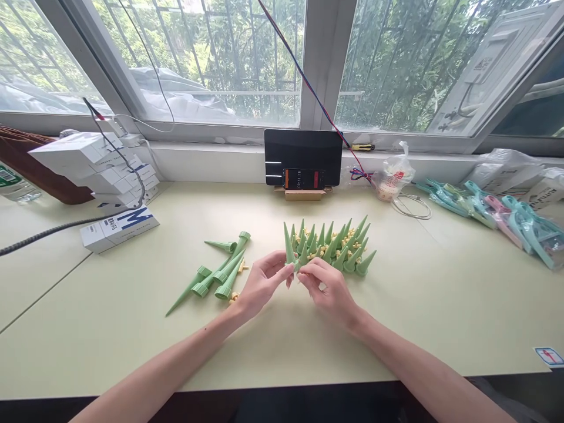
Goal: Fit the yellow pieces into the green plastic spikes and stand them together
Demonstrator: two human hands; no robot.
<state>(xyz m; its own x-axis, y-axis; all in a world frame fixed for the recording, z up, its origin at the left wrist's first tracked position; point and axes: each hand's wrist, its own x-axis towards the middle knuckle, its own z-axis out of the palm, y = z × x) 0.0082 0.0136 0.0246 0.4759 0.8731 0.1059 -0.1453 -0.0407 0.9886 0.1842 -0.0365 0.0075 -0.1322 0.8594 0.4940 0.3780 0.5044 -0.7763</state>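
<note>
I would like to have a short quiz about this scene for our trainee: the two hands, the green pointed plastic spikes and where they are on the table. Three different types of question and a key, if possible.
1. What does the left hand hold?
A) a white cardboard box
B) a green pointed plastic spike
C) a black smartphone

2. True or false: beyond the right hand, a group of such spikes stands with the points up.

3. Complete: in the camera picture, the loose spikes lie to the ____ of the standing group.

Key: 1 B; 2 true; 3 left.
</note>
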